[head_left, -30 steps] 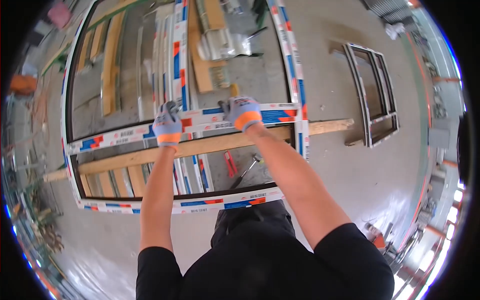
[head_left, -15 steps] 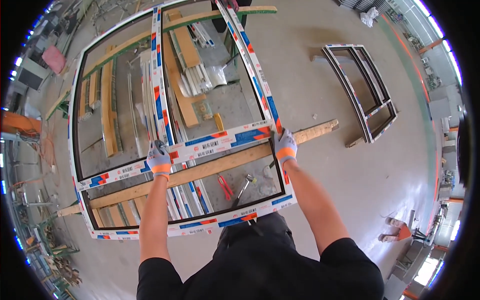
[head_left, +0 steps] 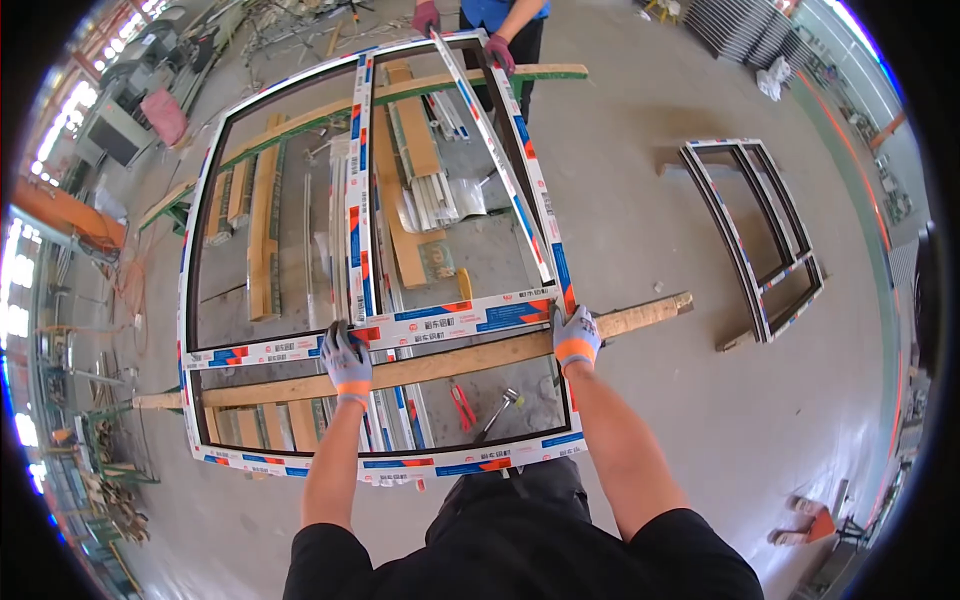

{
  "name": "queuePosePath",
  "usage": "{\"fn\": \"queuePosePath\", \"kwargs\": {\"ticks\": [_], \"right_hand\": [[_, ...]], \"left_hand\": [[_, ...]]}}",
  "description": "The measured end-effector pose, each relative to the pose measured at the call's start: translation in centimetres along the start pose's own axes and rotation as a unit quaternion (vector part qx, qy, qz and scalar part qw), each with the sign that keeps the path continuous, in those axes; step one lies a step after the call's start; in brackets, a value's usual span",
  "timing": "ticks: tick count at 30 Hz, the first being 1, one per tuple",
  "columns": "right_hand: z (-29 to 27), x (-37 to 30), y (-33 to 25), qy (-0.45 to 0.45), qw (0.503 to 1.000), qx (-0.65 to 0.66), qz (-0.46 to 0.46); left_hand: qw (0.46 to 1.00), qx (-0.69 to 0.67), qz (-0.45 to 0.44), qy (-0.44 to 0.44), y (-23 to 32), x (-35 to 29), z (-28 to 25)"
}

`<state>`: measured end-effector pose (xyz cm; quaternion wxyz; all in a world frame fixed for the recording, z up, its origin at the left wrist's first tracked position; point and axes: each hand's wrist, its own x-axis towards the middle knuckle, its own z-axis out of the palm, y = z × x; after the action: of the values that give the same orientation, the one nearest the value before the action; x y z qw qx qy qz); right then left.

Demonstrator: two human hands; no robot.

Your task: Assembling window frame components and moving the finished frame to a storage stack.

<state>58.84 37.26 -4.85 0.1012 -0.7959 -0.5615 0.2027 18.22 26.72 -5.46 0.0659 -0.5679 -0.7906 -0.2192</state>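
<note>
A large window frame point(head_left: 400, 467) in printed protective film lies flat before me on wooden beams. My left hand point(head_left: 346, 362), in a grey and orange glove, has its fingers curled over the crossbar point(head_left: 460, 321) near the upright mullion point(head_left: 356, 200). At the crossbar's right end, my right hand point(head_left: 577, 338), gloved alike, grips where it meets the side rail. A loose-looking film-covered strip point(head_left: 492, 150) slants across the upper right opening. At the far side, a co-worker's gloved hand point(head_left: 499, 54) touches the frame's corner, and their other hand point(head_left: 426, 17) is by the strip's far end.
A near wooden beam point(head_left: 640, 317) sticks out past the frame's right side; a far beam point(head_left: 560, 72) does likewise. Red-handled pliers point(head_left: 462, 408) and a hammer point(head_left: 497, 415) lie below the near opening. A smaller frame point(head_left: 755, 235) rests on the floor at right.
My view has shifted, so the scene sits lower and further right. The co-worker's hands and body have come into sight. The slanted strip now stands apart from the side rail. My hands stay at the crossbar.
</note>
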Motion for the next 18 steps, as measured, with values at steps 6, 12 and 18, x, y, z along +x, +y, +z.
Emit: {"fn": "queuePosePath", "kwargs": {"ticks": [6,12,18], "right_hand": [[-0.4,-2.8,1.1,0.013,1.000,0.003,-0.015],[0.1,-5.6,3.3,0.023,0.999,0.016,-0.022],[1.0,-7.8,5.6,0.025,0.999,0.018,-0.012]], "left_hand": [[0.964,0.090,-0.251,-0.012,-9.1,-16.4,-7.4],[0.943,0.112,-0.314,-0.022,-13.1,-24.0,-10.2],[0.943,0.157,-0.276,-0.099,-13.6,-25.7,-9.9]]}}
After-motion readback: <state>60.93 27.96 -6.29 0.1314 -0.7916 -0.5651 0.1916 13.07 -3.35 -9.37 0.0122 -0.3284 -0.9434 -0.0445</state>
